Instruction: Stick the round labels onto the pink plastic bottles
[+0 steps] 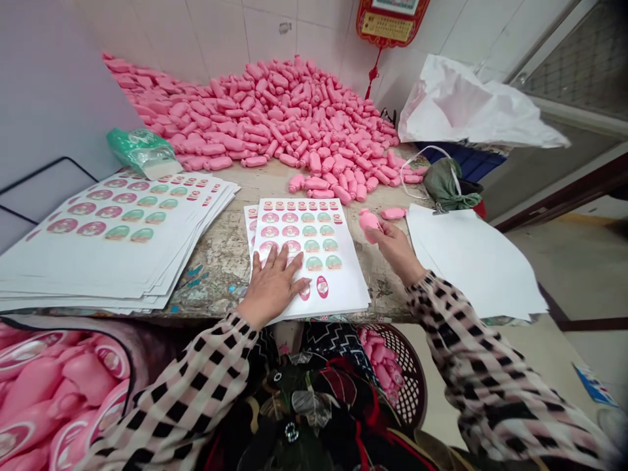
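Observation:
My left hand (275, 284) lies flat, fingers spread, on a sheet of stickers (348, 288). Rows of pink and green labels run across that sheet, partly covered by the fingers. To the right of the sheet, my right hand (398, 248) is closed around a small pink bottle (369, 222), holding it just over the table. Another pink bottle (393, 213) lies on the table right beyond the right hand. Part of the held bottle is hidden by the fingers.
A big heap of pink bottles (275, 111) fills the table's back. Stacked sticker sheets (112, 261) lie left, blank white sheets (471, 261) right. A green plastic bag (142, 147) rests on the left stack. Below are a basket (417, 386) and a sack of labelled bottles (69, 373).

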`<state>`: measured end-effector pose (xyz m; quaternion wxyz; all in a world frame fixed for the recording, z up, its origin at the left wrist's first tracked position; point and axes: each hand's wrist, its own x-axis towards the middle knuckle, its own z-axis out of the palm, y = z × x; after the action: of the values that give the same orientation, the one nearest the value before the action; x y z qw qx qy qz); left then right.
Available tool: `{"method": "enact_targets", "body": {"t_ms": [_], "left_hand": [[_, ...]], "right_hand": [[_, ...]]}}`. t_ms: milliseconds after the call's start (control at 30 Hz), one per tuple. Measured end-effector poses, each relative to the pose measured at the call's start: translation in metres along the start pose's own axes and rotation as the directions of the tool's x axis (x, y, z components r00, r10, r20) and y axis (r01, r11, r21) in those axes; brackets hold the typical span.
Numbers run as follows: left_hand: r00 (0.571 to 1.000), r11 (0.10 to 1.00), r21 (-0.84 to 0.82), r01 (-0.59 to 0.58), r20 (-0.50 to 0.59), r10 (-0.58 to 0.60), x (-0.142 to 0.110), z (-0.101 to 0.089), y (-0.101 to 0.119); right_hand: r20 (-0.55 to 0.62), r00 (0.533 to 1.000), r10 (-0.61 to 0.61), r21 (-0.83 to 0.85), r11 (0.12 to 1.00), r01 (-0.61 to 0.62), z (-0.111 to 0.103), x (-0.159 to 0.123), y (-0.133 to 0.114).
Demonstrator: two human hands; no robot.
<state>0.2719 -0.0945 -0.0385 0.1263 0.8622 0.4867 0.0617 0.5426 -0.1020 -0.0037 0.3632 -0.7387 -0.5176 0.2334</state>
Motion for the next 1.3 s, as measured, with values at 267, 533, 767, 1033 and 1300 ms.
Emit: {"method": "enact_targets", "body": {"t_ms": [267, 533, 767, 1033, 1300], "left_hand": [[0.991, 0.317, -0.941, 0.121, 0.134, 0.022, -0.015, -0.024, 0.054], [0.965, 0.164, -0.957, 0.239, 0.215, -0.149, -0.024, -0.038, 0.028], [0.995, 0.920, -0.386, -0.067, 0.044, 0.091, -0.035, -0.013, 0.029], [0.952, 0.968, -0.036, -0.250, 0.174, 0.252, -0.039, -0.009, 0.033], [0.942, 0.959, -0.022, -0.283, 0.183, 0.283, -0.040, -0.008, 0.028]], "right_hand": [[0.281, 0.956, -0.080, 0.656, 0.744, -0.131, 0.055, -0.126, -0.055], [0.203, 0.974, -0.099, -0.008, 0.995, 0.102, 0.034, -0.108, -0.030], [0.209, 0.950, -0.231, -0.506, 0.806, 0.308, 0.046, -0.091, -0.018], [0.246, 0.929, -0.277, -0.564, 0.738, 0.370, 0.050, -0.082, -0.018], [0.327, 0.884, -0.334, -0.529, 0.710, 0.464, 0.047, -0.075, -0.014]]}}
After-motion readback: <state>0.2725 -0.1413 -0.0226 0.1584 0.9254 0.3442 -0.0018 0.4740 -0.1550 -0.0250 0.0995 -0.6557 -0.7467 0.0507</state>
